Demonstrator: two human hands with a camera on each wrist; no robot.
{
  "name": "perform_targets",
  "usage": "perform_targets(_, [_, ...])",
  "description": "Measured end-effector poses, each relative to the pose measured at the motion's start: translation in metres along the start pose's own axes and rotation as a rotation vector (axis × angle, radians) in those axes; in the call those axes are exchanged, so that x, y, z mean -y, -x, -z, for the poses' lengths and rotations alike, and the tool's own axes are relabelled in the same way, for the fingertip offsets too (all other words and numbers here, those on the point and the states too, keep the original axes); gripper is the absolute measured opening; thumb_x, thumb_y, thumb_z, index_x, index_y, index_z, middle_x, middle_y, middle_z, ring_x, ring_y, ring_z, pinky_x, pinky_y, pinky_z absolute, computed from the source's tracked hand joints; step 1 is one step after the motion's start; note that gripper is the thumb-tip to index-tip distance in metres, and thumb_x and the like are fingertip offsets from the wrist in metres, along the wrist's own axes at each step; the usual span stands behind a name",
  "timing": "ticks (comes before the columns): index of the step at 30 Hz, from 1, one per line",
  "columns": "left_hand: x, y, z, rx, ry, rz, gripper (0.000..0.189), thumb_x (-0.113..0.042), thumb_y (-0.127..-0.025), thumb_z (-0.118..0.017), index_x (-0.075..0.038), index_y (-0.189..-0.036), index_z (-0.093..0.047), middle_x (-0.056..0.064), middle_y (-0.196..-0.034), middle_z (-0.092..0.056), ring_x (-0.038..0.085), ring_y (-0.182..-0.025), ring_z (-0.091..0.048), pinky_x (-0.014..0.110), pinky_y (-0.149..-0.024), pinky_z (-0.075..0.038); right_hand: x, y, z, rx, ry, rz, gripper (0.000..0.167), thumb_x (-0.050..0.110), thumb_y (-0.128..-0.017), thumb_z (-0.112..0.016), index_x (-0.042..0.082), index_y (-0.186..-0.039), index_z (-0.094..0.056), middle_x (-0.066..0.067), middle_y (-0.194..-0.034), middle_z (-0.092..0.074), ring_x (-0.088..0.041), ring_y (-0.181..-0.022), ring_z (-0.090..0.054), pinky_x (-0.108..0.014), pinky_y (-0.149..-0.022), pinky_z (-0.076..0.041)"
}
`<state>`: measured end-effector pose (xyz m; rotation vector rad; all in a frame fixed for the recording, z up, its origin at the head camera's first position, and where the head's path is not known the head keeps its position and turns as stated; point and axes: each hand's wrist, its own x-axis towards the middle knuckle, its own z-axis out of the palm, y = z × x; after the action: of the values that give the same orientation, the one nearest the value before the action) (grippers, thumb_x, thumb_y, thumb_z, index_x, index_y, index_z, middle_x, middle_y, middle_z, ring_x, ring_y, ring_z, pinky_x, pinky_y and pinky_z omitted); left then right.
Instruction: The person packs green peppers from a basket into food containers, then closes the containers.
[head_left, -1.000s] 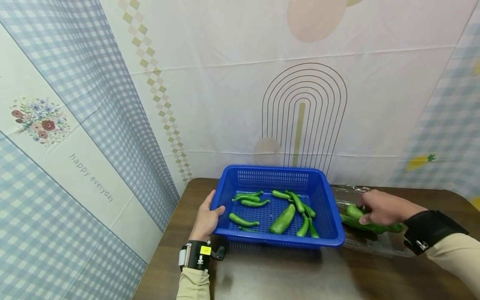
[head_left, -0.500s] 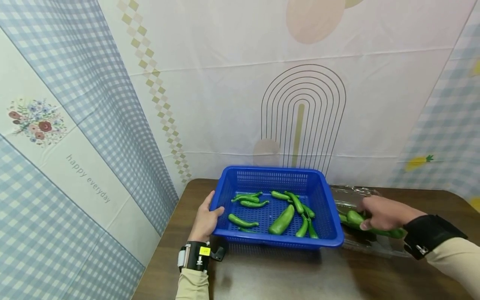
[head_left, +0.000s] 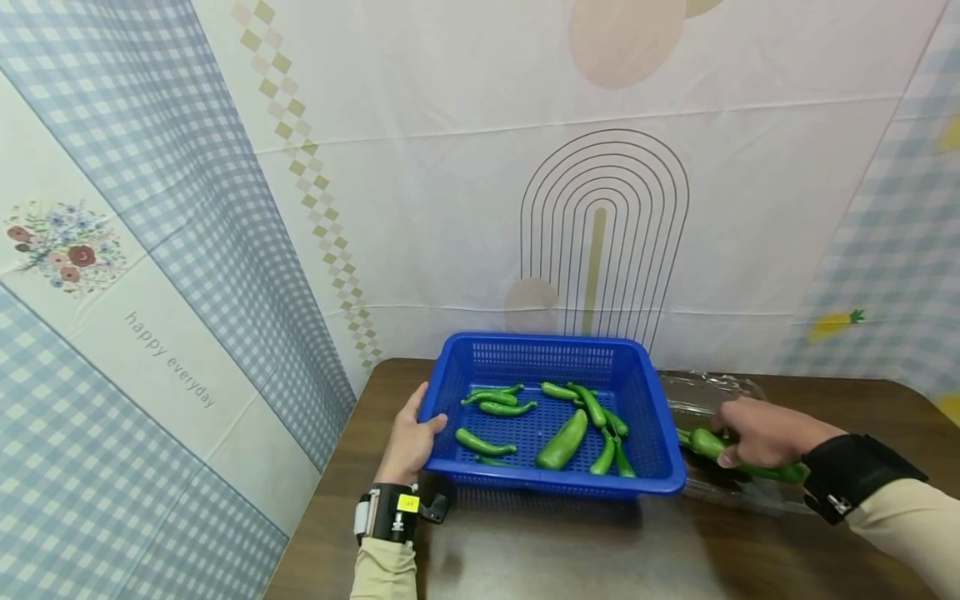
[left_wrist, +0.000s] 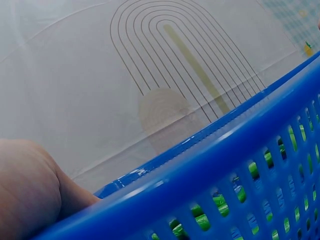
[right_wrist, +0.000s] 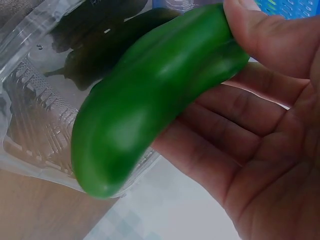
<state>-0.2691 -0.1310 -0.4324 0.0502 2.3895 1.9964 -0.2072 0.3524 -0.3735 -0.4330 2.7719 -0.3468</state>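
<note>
My left hand point(head_left: 408, 437) grips the left rim of a blue slotted plastic basket point(head_left: 555, 481), thumb over the edge. Inside the basket lie several slim green peppers point(head_left: 486, 441) and one thicker green pepper point(head_left: 562, 440). To the right of the basket, my right hand point(head_left: 768, 432) holds a large glossy green pepper point(right_wrist: 140, 110) between thumb and fingers, above a clear plastic tray point(right_wrist: 37, 135). Darker, shaded peppers point(right_wrist: 112, 45) rest in that tray. From the head view, the right hand covers part of the held pepper.
A brown wooden table point(head_left: 540, 554) carries the basket and the tray. Close behind it hangs a printed cloth point(head_left: 420, 217), with a blue checked cloth point(head_left: 225, 275) on the left. Crumpled clear film point(head_left: 712, 385) lies at the tray's far side.
My right hand has shifted slightly nearer and down over the tray, and the pepper in it has moved too. My left hand keeps its grip on the basket rim.
</note>
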Motion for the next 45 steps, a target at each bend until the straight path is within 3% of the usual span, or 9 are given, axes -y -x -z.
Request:
perform_targets(16, [-0.001, 0.001, 0.000, -0.005, -0.013, 0.012, 0.069, -0.006, -0.104, -0.053, -0.012, -0.166, -0.025, 0.024, -0.168, -0.033, 0.047, -0.152, -0.036, 0.067, -0.123, -0.028, 0.000, -0.002, -0.008, 0.004, -0.002, -0.033, 0.014, 0.019, -0.086, -0.083, 0.015, -0.088, -0.070, 0.005, -0.076, -0.061, -0.011, -0.068, -0.053, -0.027, -0.063, -0.045])
perform_targets(29, [0.000, 0.000, 0.002, 0.005, -0.004, 0.003, 0.069, -0.005, -0.104, -0.052, -0.011, -0.167, -0.024, 0.025, -0.168, -0.032, 0.048, -0.153, -0.035, 0.067, -0.123, -0.028, -0.002, -0.001, -0.013, -0.032, 0.013, -0.009, 0.019, 0.017, -0.086, -0.083, 0.016, -0.080, -0.064, 0.006, -0.070, -0.053, -0.009, -0.063, -0.045, -0.024, -0.059, -0.036])
perform_targets(45, [-0.002, -0.001, 0.001, 0.007, 0.006, 0.014, 0.069, -0.004, -0.103, -0.053, -0.012, -0.166, -0.025, 0.024, -0.168, -0.032, 0.047, -0.153, -0.034, 0.066, -0.124, -0.026, -0.001, 0.002, -0.020, -0.088, 0.014, 0.043, 0.022, 0.019, -0.087, -0.083, 0.018, -0.078, -0.063, 0.007, -0.069, -0.049, -0.006, -0.062, -0.041, -0.024, -0.059, -0.033])
